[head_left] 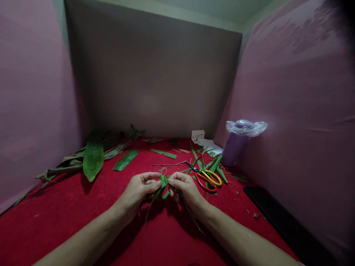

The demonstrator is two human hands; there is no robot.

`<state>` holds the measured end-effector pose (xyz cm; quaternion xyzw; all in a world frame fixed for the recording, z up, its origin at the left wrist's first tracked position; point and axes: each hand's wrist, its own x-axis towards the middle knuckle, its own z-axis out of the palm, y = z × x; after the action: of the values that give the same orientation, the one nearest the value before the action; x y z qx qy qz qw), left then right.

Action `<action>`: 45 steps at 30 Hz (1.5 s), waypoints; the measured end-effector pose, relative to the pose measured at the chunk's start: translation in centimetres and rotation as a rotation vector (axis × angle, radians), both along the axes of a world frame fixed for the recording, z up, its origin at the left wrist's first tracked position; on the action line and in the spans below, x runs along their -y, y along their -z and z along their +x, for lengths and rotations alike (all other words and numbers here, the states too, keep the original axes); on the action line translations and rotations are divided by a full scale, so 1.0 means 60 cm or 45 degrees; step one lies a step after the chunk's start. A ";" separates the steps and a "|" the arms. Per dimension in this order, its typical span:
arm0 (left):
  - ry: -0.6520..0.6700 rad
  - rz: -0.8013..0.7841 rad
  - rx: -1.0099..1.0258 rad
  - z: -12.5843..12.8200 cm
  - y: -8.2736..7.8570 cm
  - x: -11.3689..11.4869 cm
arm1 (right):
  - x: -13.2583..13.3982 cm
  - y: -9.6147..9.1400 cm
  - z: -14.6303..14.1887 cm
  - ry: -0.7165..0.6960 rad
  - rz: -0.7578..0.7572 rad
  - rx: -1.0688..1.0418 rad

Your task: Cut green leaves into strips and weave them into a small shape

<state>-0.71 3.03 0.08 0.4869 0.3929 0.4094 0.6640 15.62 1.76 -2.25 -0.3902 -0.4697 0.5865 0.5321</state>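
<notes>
A small folded green leaf piece point(163, 181) is held just above the red cloth point(69, 210) near the middle. My left hand point(140, 190) pinches it from the left with thumb and fingers closed. My right hand point(184, 188) pinches it from the right, fingers curled. Thin strips of leaf trail down from the piece between my wrists. Scissors with yellow and red handles point(208, 179) lie just to the right of my right hand.
A large green leaf point(93, 159) and dry brown leaves lie at the left. Cut leaf strips point(126, 160) are scattered behind my hands. A purple container wrapped in plastic point(238, 142) stands at the right, white paper point(205, 142) behind it, a black flat object point(277, 218) at the right edge.
</notes>
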 end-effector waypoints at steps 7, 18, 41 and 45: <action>-0.002 -0.018 -0.012 0.000 0.014 -0.007 | 0.000 -0.001 0.000 -0.002 -0.012 0.016; -0.051 -0.005 -0.028 0.003 0.011 -0.007 | 0.000 -0.003 0.001 0.012 -0.001 0.038; -0.209 0.159 -0.063 -0.001 -0.001 -0.016 | -0.014 0.008 0.001 0.107 0.139 0.216; -0.301 0.262 -0.051 0.000 -0.009 -0.019 | -0.013 0.006 0.001 0.277 0.219 0.288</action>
<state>-0.73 4.15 0.65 0.5107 0.4165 0.5132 0.5498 15.70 2.52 -2.63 -0.4554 -0.5300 0.4353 0.5676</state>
